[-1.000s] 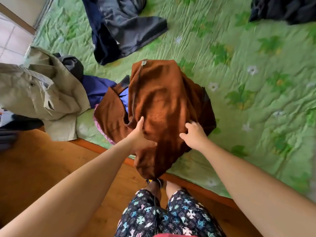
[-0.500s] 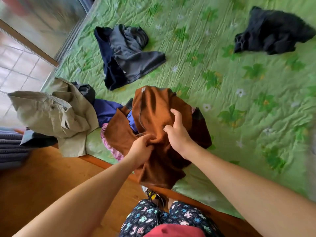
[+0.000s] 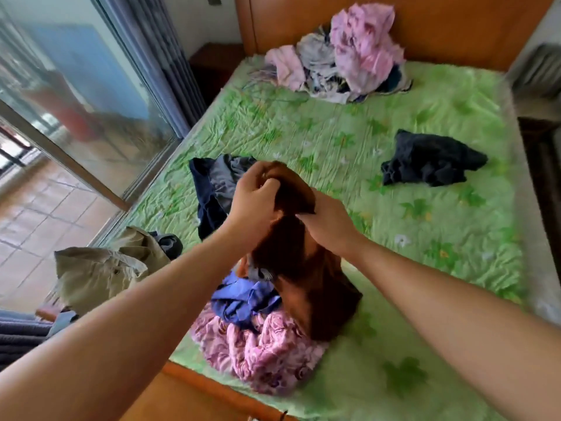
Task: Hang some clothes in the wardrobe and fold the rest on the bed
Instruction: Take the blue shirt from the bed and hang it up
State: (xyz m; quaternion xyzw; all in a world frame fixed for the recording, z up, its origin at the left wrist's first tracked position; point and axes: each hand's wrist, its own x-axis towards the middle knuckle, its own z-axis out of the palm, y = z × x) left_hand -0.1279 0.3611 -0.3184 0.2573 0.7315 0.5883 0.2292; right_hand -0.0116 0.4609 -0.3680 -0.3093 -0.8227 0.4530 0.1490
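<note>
Green leaf-print quilt [image 3: 334, 138] covers the bed [image 3: 440, 31], with a crumpled khaki shirt [image 3: 97, 275] at its left edge, then the left hand [image 3: 255, 205] and right hand [image 3: 328, 229] both curled tight on a rust-brown fleece garment [image 3: 315, 287] held up over a pink floral heap [image 3: 267, 357], a black bundle [image 3: 431, 165] farther right.

Brown garment [image 3: 306, 268] in both hands [image 3: 255, 205] [image 3: 329, 227]

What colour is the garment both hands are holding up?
Rust brown; the garment shows best in the head view.
</note>
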